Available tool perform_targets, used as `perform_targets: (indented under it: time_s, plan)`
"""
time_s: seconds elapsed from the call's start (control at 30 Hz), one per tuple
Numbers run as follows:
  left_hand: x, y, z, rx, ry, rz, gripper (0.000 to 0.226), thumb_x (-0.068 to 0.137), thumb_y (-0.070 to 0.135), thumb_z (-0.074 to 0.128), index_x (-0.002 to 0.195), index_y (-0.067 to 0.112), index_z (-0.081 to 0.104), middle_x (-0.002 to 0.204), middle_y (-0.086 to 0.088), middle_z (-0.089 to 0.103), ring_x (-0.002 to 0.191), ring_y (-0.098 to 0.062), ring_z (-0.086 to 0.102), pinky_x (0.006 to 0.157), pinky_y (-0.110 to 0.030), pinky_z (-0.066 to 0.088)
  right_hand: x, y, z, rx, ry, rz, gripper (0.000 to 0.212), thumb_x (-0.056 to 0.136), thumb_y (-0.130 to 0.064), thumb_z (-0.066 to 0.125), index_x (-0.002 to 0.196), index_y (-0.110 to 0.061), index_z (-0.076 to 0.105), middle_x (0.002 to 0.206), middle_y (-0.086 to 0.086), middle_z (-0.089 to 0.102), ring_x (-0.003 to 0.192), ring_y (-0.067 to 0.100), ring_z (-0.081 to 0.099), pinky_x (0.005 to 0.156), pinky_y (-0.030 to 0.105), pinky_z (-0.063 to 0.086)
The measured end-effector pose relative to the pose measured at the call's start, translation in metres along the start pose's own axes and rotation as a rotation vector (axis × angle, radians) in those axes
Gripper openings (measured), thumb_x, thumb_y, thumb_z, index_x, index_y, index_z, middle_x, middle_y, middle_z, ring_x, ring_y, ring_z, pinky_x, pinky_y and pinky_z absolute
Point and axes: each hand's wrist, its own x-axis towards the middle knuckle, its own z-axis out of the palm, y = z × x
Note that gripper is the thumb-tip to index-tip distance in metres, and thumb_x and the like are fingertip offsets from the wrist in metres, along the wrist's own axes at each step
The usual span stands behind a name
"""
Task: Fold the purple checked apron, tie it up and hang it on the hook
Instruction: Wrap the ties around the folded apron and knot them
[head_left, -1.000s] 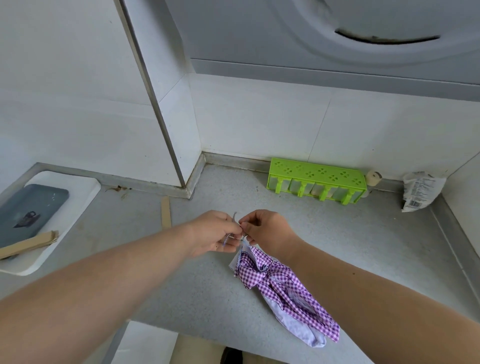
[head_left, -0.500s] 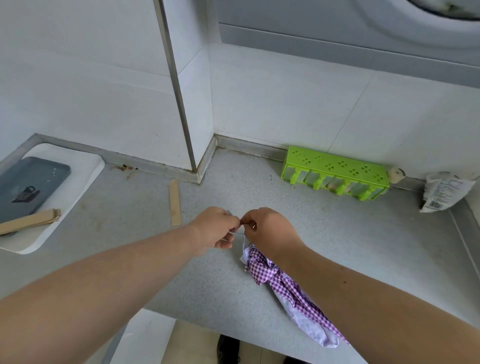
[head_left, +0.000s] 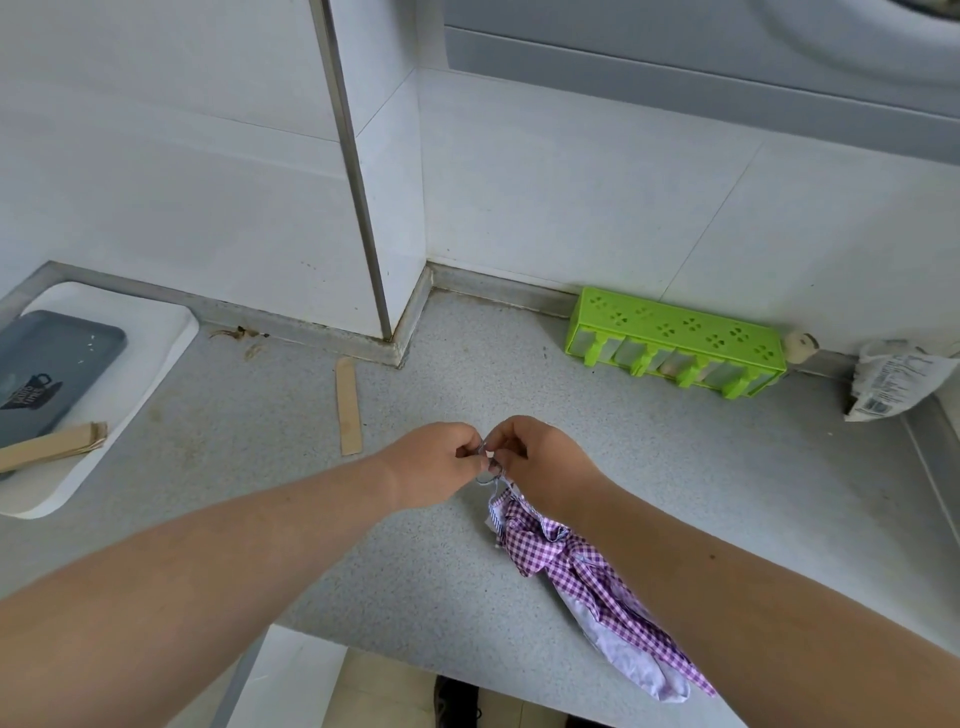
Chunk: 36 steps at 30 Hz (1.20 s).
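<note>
The purple checked apron (head_left: 582, 577) lies bunched into a long narrow roll on the grey countertop (head_left: 363, 561), running from my hands toward the front edge, partly hidden under my right forearm. My left hand (head_left: 436, 462) and my right hand (head_left: 540, 462) meet over its upper end, fingertips pinched together on the apron's thin string (head_left: 488, 470), which forms a small loop between them. No hook is in view.
A green plastic rack (head_left: 675, 338) stands against the back wall, a crumpled white packet (head_left: 893, 379) to its right. A flat wooden stick (head_left: 348, 405) lies near the wall corner. At the left sits a white board (head_left: 130, 364) bearing a dark grey tray (head_left: 47, 369) and a brown stick (head_left: 52, 447).
The view has tilted down and shifted, so the counter items sit higher and further right. My hands stay pinched on the string at the apron's top, working the loop.
</note>
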Motion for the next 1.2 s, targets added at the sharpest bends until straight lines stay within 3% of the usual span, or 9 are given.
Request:
perform_targets:
  time_s: [0.13,0.23,0.33,0.47,0.63,0.9,1.2]
  plan:
    - [0.003,-0.001,0.0,-0.196,-0.053,-0.069,0.014,0.106,0.026,0.06,0.095,0.021,0.065,0.072,0.0,0.059,0.059,-0.01,0.053,0.06,-0.027,0.044,0.0,0.003,-0.001,0.088,-0.011,0.007,0.025,0.096,-0.005,0.061,0.096,-0.029,0.069,0.088,-0.009,0.077,0.064,0.013,0.058,0.061,0.032,0.05]
    - [0.006,-0.003,-0.003,-0.339,-0.107,-0.132,0.013,0.106,0.017,0.059,0.093,0.017,0.065,0.07,0.002,0.056,0.06,-0.008,0.057,0.061,-0.024,0.048,0.001,0.004,-0.001,0.073,-0.024,0.0,0.024,0.092,-0.013,0.073,0.092,-0.036,0.07,0.087,-0.016,0.074,0.07,0.01,0.065,0.068,0.033,0.058]
    - [0.007,-0.007,-0.003,-0.449,-0.159,-0.179,0.018,0.105,0.011,0.057,0.09,0.018,0.065,0.068,0.004,0.053,0.064,-0.011,0.06,0.059,-0.025,0.049,0.001,0.002,0.0,0.043,-0.015,-0.013,0.013,0.091,-0.027,0.079,0.089,-0.038,0.071,0.084,-0.018,0.073,0.061,-0.002,0.058,0.063,0.024,0.051]
    - [0.006,-0.014,-0.003,-0.635,-0.125,-0.221,0.023,0.106,0.007,0.055,0.086,0.015,0.062,0.066,0.001,0.052,0.061,-0.016,0.057,0.056,-0.028,0.045,0.003,0.0,0.005,-0.027,0.068,-0.001,0.012,0.092,-0.039,0.077,0.087,-0.033,0.068,0.083,-0.013,0.07,0.066,0.002,0.057,0.062,0.023,0.046]
    - [0.007,-0.019,-0.003,-0.777,-0.035,-0.248,0.02,0.107,0.008,0.056,0.088,0.012,0.06,0.067,-0.001,0.052,0.055,-0.014,0.055,0.054,-0.03,0.044,0.002,0.0,0.014,-0.086,0.039,0.001,0.017,0.094,-0.044,0.074,0.089,-0.031,0.064,0.08,-0.011,0.064,0.06,0.003,0.05,0.056,0.021,0.039]
    - [0.011,-0.027,-0.003,-0.599,0.123,-0.267,0.015,0.111,0.021,0.052,0.103,0.011,0.059,0.089,-0.006,0.062,0.07,-0.015,0.067,0.061,-0.029,0.056,0.003,0.005,0.022,-0.135,-0.035,0.008,0.01,0.096,-0.041,0.07,0.092,-0.033,0.065,0.088,-0.012,0.069,0.066,0.001,0.056,0.06,0.022,0.042]
    - [0.012,-0.031,-0.006,-0.424,0.225,-0.223,0.015,0.112,0.019,0.048,0.099,0.016,0.054,0.101,-0.008,0.067,0.084,-0.016,0.068,0.068,-0.028,0.06,0.002,0.013,0.024,-0.209,-0.068,0.038,0.011,0.096,-0.039,0.068,0.09,-0.032,0.062,0.094,-0.012,0.068,0.078,0.008,0.061,0.065,0.026,0.048]
